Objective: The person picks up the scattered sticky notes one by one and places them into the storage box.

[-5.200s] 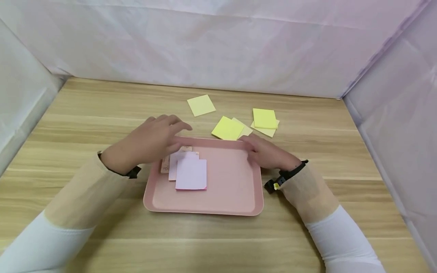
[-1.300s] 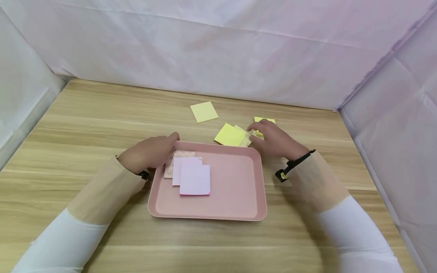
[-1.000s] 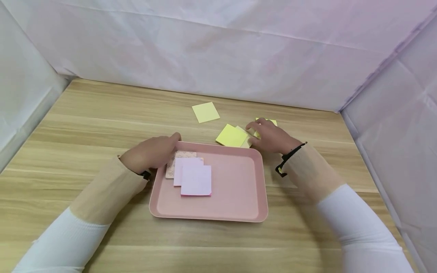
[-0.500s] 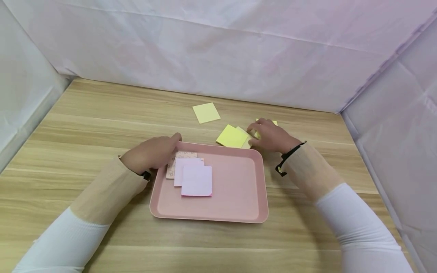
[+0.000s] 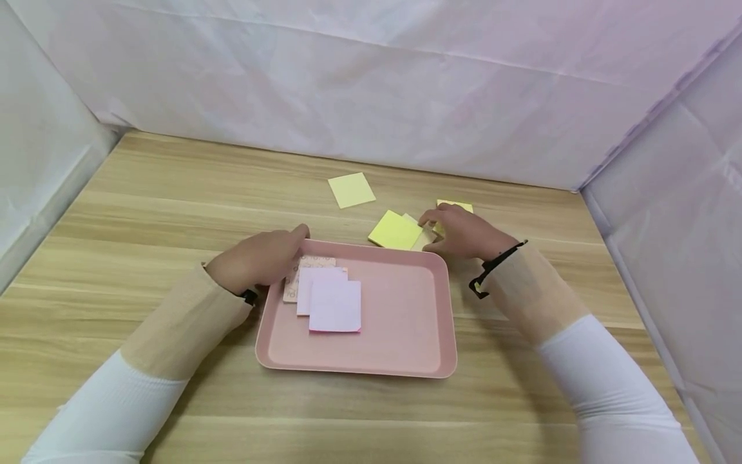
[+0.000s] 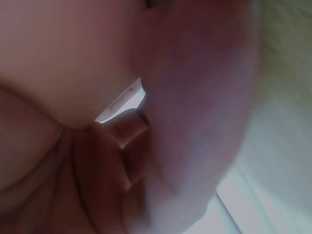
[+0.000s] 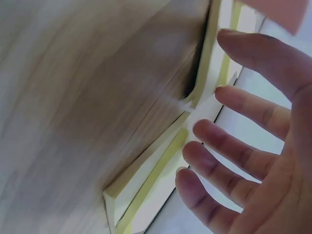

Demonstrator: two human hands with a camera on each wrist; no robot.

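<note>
Yellow pad [image 5: 454,207] just under R grip [image 5: 460,232], fingers spread, not holding.

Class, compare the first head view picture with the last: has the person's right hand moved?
Yes. The right hand has left the pink tray's far right corner and gone farther from the person, onto the yellow sticky notes on the table.

Right hand [image 5: 464,232] hides most of yellow pad [image 5: 458,206].
</note>
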